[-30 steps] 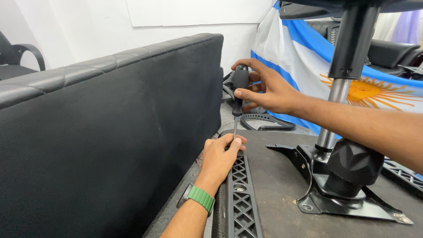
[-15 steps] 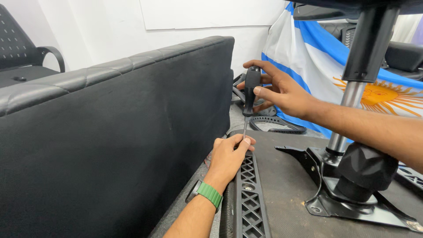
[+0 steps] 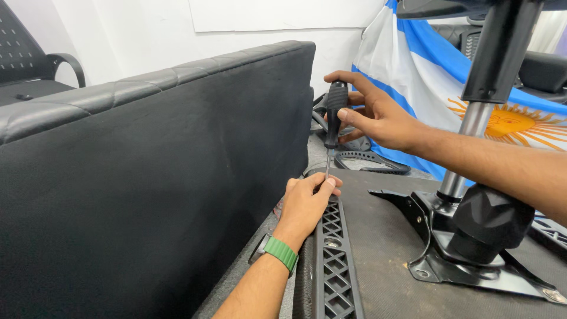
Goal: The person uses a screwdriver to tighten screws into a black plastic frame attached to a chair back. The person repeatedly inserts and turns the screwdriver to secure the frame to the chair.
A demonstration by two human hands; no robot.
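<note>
— What have you got in your right hand [image 3: 378, 121]?

— A screwdriver [image 3: 334, 118] with a black handle. My grip is pressed around the handle, thumb on the near side and fingers wrapped over the far side. The tool stands nearly upright, its thin metal shaft pointing straight down.

— And where does the tip land?

— At my left hand [image 3: 307, 204]. That grip is pinched together around the lower end of the shaft, thumb and forefinger closed at the tip, so the tip itself is hidden and I cannot tell what it sits in. The hand rests at the top end of a black plastic strip with a lattice of diamond-shaped holes [image 3: 333, 260].

— What is the strip lying on?

— It runs toward me along the edge of a dark grey felt-like surface [image 3: 378, 248], just beside a big black padded panel [image 3: 147, 177] that stands on its edge to my left. There is a green band [image 3: 280, 253] on my left wrist.

— Anything else close by?

— To my right, a black metal chair mechanism [image 3: 472, 248] lies on the same grey surface, with a shiny column [image 3: 463, 153] rising from it. Behind my right hand hangs a blue and white flag with a yellow sun [image 3: 472, 88], and a black lattice part [image 3: 372, 160] lies beneath it. A black office chair [image 3: 35, 71] stands far left by the white wall [image 3: 147, 35].
</note>
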